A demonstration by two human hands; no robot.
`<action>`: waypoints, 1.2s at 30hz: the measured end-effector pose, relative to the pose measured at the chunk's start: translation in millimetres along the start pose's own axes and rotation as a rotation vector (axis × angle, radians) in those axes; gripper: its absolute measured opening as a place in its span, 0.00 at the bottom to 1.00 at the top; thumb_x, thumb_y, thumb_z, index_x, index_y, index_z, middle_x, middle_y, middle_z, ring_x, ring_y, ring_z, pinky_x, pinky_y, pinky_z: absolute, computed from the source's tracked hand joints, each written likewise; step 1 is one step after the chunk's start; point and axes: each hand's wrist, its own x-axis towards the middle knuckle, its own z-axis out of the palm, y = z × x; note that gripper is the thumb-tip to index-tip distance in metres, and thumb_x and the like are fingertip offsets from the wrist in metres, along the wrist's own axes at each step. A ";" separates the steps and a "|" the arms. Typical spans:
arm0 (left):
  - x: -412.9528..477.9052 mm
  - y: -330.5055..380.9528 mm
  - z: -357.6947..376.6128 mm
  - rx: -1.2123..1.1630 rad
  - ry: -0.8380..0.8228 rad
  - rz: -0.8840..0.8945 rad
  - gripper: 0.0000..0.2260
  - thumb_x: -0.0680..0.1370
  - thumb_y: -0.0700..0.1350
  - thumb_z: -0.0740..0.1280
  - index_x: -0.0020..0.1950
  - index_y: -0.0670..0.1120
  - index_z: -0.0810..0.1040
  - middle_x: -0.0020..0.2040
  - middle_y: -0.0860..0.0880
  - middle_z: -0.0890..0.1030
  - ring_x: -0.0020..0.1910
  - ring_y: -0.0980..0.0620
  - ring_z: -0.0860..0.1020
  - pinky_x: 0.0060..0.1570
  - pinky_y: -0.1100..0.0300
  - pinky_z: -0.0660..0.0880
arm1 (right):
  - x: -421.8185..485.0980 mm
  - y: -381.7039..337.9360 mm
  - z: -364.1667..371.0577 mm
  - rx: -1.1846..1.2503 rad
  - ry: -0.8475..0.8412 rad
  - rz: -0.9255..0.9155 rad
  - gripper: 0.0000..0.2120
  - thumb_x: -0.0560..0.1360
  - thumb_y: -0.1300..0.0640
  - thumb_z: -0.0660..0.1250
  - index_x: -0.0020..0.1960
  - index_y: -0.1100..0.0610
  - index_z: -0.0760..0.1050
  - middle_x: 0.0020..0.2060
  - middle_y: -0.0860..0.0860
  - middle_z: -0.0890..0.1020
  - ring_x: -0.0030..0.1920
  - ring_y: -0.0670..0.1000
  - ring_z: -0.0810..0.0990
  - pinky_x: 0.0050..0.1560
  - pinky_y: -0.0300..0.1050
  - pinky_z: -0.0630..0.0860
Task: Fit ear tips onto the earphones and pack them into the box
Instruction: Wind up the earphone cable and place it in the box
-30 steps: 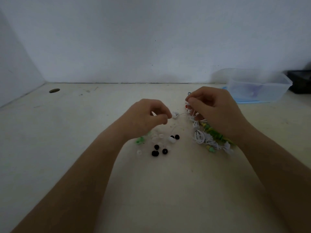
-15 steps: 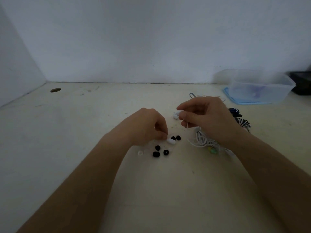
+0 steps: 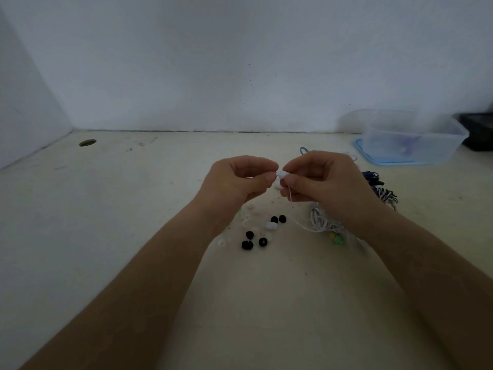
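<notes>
Your left hand (image 3: 237, 180) pinches a small white ear tip, your right hand (image 3: 320, 180) pinches the white earbud (image 3: 281, 174) above the tabletop (image 3: 133, 209); push crooked and the tip likely pops off among the loose black ear tips (image 3: 262, 241).

Head view — forward, downward, near the table (image 3: 106, 236).

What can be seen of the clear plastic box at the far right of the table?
The clear plastic box is rectangular, translucent, open at the top, with rounded corners and a protruding rim. It stands upright on a light blue flat lid whose edge shows beneath it, on the cream table near the wall. Something purplish shows faintly inside; what it is cannot be told. Neither hand touches it.
</notes>
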 end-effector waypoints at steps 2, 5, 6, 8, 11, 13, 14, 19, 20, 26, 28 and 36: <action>-0.5 2.2 1.1 -0.147 -0.019 -0.045 0.07 0.75 0.33 0.71 0.48 0.44 0.84 0.44 0.46 0.86 0.46 0.52 0.84 0.49 0.63 0.79 | 0.1 -0.1 0.1 -0.014 0.011 -0.010 0.05 0.74 0.64 0.72 0.50 0.62 0.81 0.39 0.57 0.86 0.41 0.55 0.87 0.46 0.47 0.84; -0.9 5.5 1.2 -0.281 -0.041 -0.097 0.07 0.75 0.30 0.69 0.50 0.39 0.83 0.45 0.43 0.86 0.46 0.51 0.85 0.47 0.64 0.80 | 0.1 -0.2 0.5 0.000 0.028 -0.011 0.05 0.75 0.64 0.72 0.50 0.62 0.81 0.39 0.57 0.86 0.41 0.55 0.86 0.46 0.46 0.84; -0.7 6.0 0.7 -0.303 -0.049 -0.107 0.08 0.75 0.30 0.68 0.50 0.38 0.83 0.46 0.42 0.86 0.47 0.50 0.85 0.47 0.64 0.80 | 0.0 -0.1 0.3 0.003 0.036 -0.010 0.05 0.75 0.65 0.72 0.50 0.63 0.81 0.39 0.57 0.86 0.40 0.54 0.86 0.45 0.46 0.84; -0.5 6.6 -0.9 -0.326 -0.066 -0.124 0.08 0.75 0.30 0.67 0.52 0.37 0.82 0.49 0.41 0.86 0.49 0.49 0.85 0.48 0.63 0.81 | -0.1 -0.5 -0.3 0.003 0.048 -0.010 0.05 0.75 0.64 0.72 0.51 0.63 0.81 0.39 0.57 0.86 0.39 0.53 0.86 0.44 0.44 0.83; -0.5 7.0 -3.4 -0.318 -0.081 -0.133 0.09 0.77 0.29 0.66 0.53 0.37 0.82 0.50 0.40 0.85 0.50 0.48 0.85 0.49 0.63 0.81 | 0.0 -1.2 -1.1 -0.004 0.052 -0.011 0.06 0.74 0.64 0.72 0.51 0.62 0.81 0.38 0.56 0.86 0.39 0.52 0.86 0.43 0.41 0.82; -1.0 7.4 -3.8 -0.306 -0.081 -0.133 0.09 0.76 0.29 0.66 0.52 0.38 0.82 0.49 0.41 0.86 0.49 0.48 0.85 0.47 0.64 0.81 | 0.2 -1.2 -1.3 -0.013 0.047 -0.014 0.05 0.74 0.63 0.73 0.50 0.62 0.81 0.38 0.56 0.86 0.39 0.51 0.86 0.43 0.41 0.82; -1.3 7.8 -3.6 -0.298 -0.079 -0.133 0.08 0.76 0.30 0.66 0.52 0.38 0.82 0.49 0.41 0.86 0.49 0.48 0.85 0.46 0.64 0.81 | 0.3 -1.1 -1.3 -0.018 0.044 -0.018 0.05 0.74 0.63 0.73 0.50 0.61 0.81 0.38 0.55 0.86 0.39 0.51 0.86 0.43 0.41 0.82; -2.1 8.1 -3.3 -0.277 -0.076 -0.138 0.07 0.76 0.32 0.68 0.52 0.38 0.81 0.47 0.41 0.86 0.46 0.50 0.85 0.45 0.64 0.81 | 0.0 -1.9 -1.2 -0.003 0.033 -0.028 0.06 0.74 0.64 0.73 0.51 0.62 0.82 0.38 0.55 0.86 0.39 0.52 0.86 0.43 0.41 0.82; -2.2 7.8 -3.0 -0.264 -0.078 -0.136 0.07 0.76 0.32 0.68 0.53 0.39 0.81 0.47 0.41 0.86 0.47 0.50 0.85 0.46 0.64 0.81 | -0.4 -2.2 -1.1 -0.002 0.032 -0.030 0.06 0.74 0.64 0.73 0.51 0.62 0.82 0.38 0.55 0.86 0.39 0.52 0.86 0.43 0.41 0.82; -1.4 7.9 -4.8 -0.218 -0.086 -0.114 0.07 0.76 0.32 0.68 0.52 0.40 0.82 0.47 0.42 0.86 0.46 0.50 0.85 0.48 0.63 0.81 | -0.3 -1.7 -1.0 -0.003 0.041 -0.033 0.07 0.73 0.63 0.74 0.50 0.62 0.82 0.39 0.58 0.86 0.40 0.55 0.86 0.46 0.47 0.84; -1.9 7.7 -4.8 -0.197 -0.086 -0.107 0.08 0.76 0.32 0.67 0.52 0.40 0.82 0.46 0.42 0.86 0.46 0.49 0.85 0.48 0.62 0.81 | 0.0 -1.1 -1.5 -0.008 0.037 -0.033 0.07 0.73 0.63 0.74 0.50 0.62 0.83 0.39 0.58 0.86 0.39 0.54 0.86 0.46 0.47 0.84; -4.7 11.5 -5.9 -0.162 -0.128 -0.094 0.09 0.69 0.37 0.72 0.49 0.41 0.83 0.46 0.42 0.86 0.46 0.48 0.85 0.47 0.62 0.81 | 1.3 -2.6 -6.6 -0.024 -0.036 -0.051 0.07 0.73 0.64 0.73 0.51 0.63 0.83 0.40 0.57 0.87 0.37 0.52 0.85 0.43 0.42 0.81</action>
